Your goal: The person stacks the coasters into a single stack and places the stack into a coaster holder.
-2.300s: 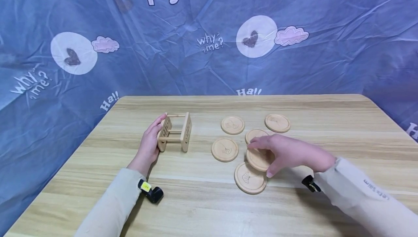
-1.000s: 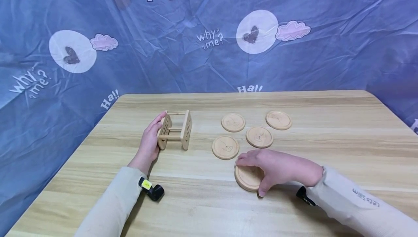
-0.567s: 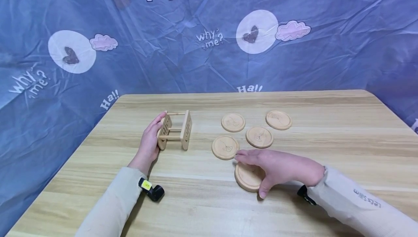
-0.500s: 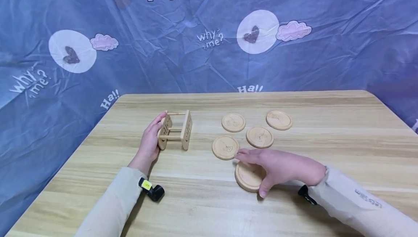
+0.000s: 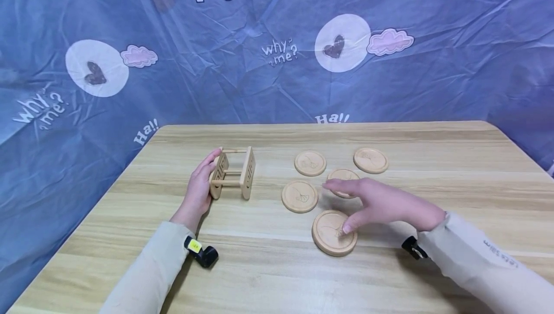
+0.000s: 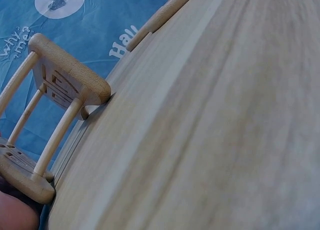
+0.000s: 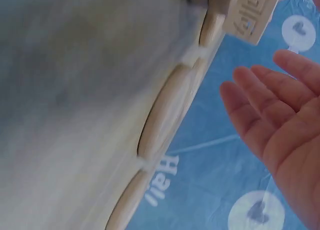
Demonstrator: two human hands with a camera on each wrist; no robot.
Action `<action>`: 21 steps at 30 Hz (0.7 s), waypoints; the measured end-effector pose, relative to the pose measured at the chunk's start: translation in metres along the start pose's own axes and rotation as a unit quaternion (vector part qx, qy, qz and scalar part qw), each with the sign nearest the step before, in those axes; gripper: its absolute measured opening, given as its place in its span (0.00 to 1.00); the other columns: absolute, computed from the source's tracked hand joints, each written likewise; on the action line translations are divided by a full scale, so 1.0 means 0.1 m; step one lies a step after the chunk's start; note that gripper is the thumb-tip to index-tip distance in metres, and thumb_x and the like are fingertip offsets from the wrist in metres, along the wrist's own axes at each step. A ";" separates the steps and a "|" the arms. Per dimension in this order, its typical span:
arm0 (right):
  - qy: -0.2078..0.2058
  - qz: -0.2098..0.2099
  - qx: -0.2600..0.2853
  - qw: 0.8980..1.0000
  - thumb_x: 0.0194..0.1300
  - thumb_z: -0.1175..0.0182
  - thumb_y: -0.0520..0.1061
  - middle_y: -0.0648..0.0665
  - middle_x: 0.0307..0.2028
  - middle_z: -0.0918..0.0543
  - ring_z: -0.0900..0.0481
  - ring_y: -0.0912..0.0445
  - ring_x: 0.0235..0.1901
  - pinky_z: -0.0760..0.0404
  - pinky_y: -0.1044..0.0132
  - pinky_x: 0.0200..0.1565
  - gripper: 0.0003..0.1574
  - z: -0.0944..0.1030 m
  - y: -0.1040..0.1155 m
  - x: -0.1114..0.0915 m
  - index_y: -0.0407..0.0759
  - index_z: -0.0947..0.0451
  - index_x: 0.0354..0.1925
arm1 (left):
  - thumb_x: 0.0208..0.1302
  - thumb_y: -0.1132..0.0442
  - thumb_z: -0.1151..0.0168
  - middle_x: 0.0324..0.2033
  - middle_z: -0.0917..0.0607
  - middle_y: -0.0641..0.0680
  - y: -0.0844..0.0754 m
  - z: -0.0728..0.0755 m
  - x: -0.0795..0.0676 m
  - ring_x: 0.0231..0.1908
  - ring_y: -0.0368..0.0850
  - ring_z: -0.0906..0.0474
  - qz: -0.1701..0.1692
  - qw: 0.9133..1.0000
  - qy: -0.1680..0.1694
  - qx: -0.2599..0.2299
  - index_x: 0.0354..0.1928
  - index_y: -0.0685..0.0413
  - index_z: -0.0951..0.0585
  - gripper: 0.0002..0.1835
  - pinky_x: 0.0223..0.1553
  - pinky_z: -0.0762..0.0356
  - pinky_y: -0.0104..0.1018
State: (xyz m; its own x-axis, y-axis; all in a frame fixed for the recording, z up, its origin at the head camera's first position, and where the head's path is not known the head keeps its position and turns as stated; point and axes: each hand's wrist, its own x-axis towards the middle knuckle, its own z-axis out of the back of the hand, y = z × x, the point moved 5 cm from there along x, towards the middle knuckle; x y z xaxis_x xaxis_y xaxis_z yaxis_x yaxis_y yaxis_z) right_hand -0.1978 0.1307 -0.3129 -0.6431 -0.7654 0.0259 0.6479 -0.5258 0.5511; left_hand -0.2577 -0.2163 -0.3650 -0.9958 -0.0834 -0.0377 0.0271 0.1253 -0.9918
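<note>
Right hand (image 5: 383,201) has lifted off the front coaster stack (image 5: 331,237) since half a second ago, now up and a bit back; stack stayed put, two coasters, one on top of the other. Right hand open, fingers stretched out, holds nothing; thumb tip overlaps the stack in the head view, but the hand looks raised above it.

Left hand (image 5: 199,186) lies along the outer side of the wooden rack (image 5: 245,174), touching it, same place as before; thumb hidden, cannot tell if it's gripping. Rack stands at left on the table (image 5: 259,261), nothing in it.

Other coasters lie flat between rack and right side: left coaster (image 5: 299,197), back left coaster (image 5: 310,163), back right coaster (image 5: 371,160), middle coaster (image 5: 343,175) partly behind right fingers. Blue printed cloth (image 5: 246,88) behind table.
</note>
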 end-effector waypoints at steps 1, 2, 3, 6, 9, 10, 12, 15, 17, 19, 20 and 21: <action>-0.006 -0.006 0.000 1.000 0.44 0.32 0.62 0.34 0.63 0.34 0.38 0.40 0.63 0.40 0.45 0.62 0.56 0.03 -0.03 0.00 0.33 0.38 0.64 | 0.72 0.62 0.65 0.69 0.41 0.46 0.00 0.00 0.00 0.66 0.42 0.44 0.000 1.000 0.001 0.000 0.68 0.50 0.37 0.23 0.66 0.43 0.40; -0.016 -0.010 -0.001 1.000 0.44 0.32 0.61 0.34 0.63 0.34 0.38 0.40 0.63 0.39 0.45 0.61 0.56 0.06 -0.06 -0.01 0.33 0.37 0.64 | 0.72 0.62 0.65 0.69 0.41 0.46 0.00 0.00 0.00 0.66 0.43 0.44 0.000 1.000 0.002 0.000 0.68 0.50 0.37 0.24 0.66 0.43 0.40; -0.024 -0.016 -0.003 1.000 0.44 0.31 0.61 0.34 0.63 0.34 0.37 0.40 0.63 0.38 0.45 0.61 0.56 0.08 -0.09 -0.01 0.33 0.37 0.64 | 0.72 0.62 0.65 0.69 0.41 0.46 0.00 0.00 0.00 0.66 0.43 0.44 0.000 1.000 0.002 0.001 0.68 0.50 0.37 0.24 0.66 0.43 0.40; -0.048 -0.033 -0.005 0.998 0.45 0.30 0.58 0.35 0.63 0.33 0.36 0.41 0.62 0.35 0.46 0.60 0.53 0.16 -0.19 -0.03 0.35 0.36 0.63 | 0.72 0.62 0.65 0.69 0.41 0.46 0.00 0.00 0.00 0.66 0.43 0.45 -0.001 1.000 0.003 0.002 0.68 0.50 0.37 0.24 0.66 0.44 0.40; -0.060 -0.037 -0.004 0.997 0.48 0.31 0.56 0.35 0.62 0.32 0.33 0.40 0.60 0.28 0.47 0.56 0.50 0.23 -0.25 -0.03 0.33 0.36 0.63 | 0.72 0.63 0.65 0.70 0.42 0.46 0.00 0.00 0.00 0.67 0.42 0.46 -0.001 1.000 0.002 0.005 0.68 0.51 0.38 0.24 0.67 0.44 0.39; -0.063 -0.039 -0.004 0.997 0.49 0.31 0.56 0.35 0.62 0.31 0.31 0.39 0.58 0.27 0.47 0.54 0.49 0.25 -0.27 -0.04 0.33 0.36 0.63 | 0.72 0.63 0.65 0.70 0.42 0.46 0.00 0.00 0.00 0.67 0.42 0.46 -0.001 1.000 0.002 0.004 0.68 0.51 0.38 0.24 0.67 0.44 0.39; -0.065 -0.045 -0.006 0.997 0.51 0.32 0.57 0.34 0.61 0.30 0.28 0.38 0.55 0.24 0.47 0.51 0.48 0.28 -0.30 -0.05 0.33 0.36 0.63 | 0.72 0.63 0.65 0.70 0.42 0.46 0.00 0.00 0.00 0.67 0.42 0.46 -0.002 1.000 0.001 0.005 0.68 0.50 0.37 0.24 0.67 0.44 0.39; -0.067 -0.068 -0.013 0.995 0.52 0.34 0.58 0.33 0.61 0.31 0.28 0.36 0.55 0.26 0.44 0.52 0.48 0.32 -0.35 -0.06 0.35 0.36 0.64 | 0.72 0.62 0.65 0.69 0.42 0.46 0.00 0.01 -0.01 0.67 0.42 0.46 -0.002 1.000 0.000 0.007 0.68 0.50 0.37 0.24 0.67 0.44 0.39; -0.068 -0.085 -0.014 0.994 0.52 0.34 0.59 0.33 0.61 0.31 0.30 0.36 0.56 0.28 0.42 0.53 0.48 0.35 -0.40 -0.07 0.36 0.36 0.64 | 0.72 0.62 0.65 0.69 0.42 0.46 0.00 0.01 -0.01 0.67 0.42 0.46 -0.003 1.000 0.000 0.010 0.68 0.49 0.37 0.24 0.67 0.44 0.39; -0.069 -0.100 -0.016 0.992 0.53 0.34 0.58 0.32 0.61 0.31 0.31 0.36 0.57 0.29 0.42 0.54 0.48 0.37 -0.46 -0.07 0.36 0.37 0.64 | 0.72 0.63 0.65 0.69 0.41 0.46 0.00 0.01 -0.01 0.67 0.42 0.46 -0.004 1.000 -0.002 0.012 0.68 0.49 0.37 0.24 0.67 0.45 0.39; -0.069 -0.104 -0.020 0.992 0.53 0.35 0.58 0.32 0.60 0.30 0.30 0.36 0.57 0.28 0.43 0.54 0.48 0.39 -0.49 -0.06 0.35 0.37 0.64 | 0.72 0.63 0.64 0.69 0.41 0.46 0.00 0.00 -0.01 0.67 0.41 0.46 -0.005 1.000 -0.003 0.012 0.67 0.50 0.37 0.24 0.67 0.45 0.39; -0.071 -0.109 -0.025 0.991 0.54 0.35 0.58 0.32 0.59 0.29 0.29 0.36 0.56 0.28 0.43 0.53 0.48 0.40 -0.52 -0.06 0.34 0.37 0.64 | 0.72 0.63 0.64 0.69 0.41 0.45 0.00 0.00 0.00 0.67 0.41 0.46 -0.005 1.000 -0.003 0.012 0.67 0.49 0.36 0.23 0.67 0.45 0.38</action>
State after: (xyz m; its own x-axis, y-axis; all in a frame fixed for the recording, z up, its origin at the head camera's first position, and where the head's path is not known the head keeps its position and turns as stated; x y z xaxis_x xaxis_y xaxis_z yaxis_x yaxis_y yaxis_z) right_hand -0.2438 0.1778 -0.3079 -0.8191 -0.5730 0.0290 0.5037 -0.6941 0.5143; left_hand -0.2572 -0.2166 -0.3655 -0.9954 -0.0908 -0.0289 0.0198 0.1001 -0.9948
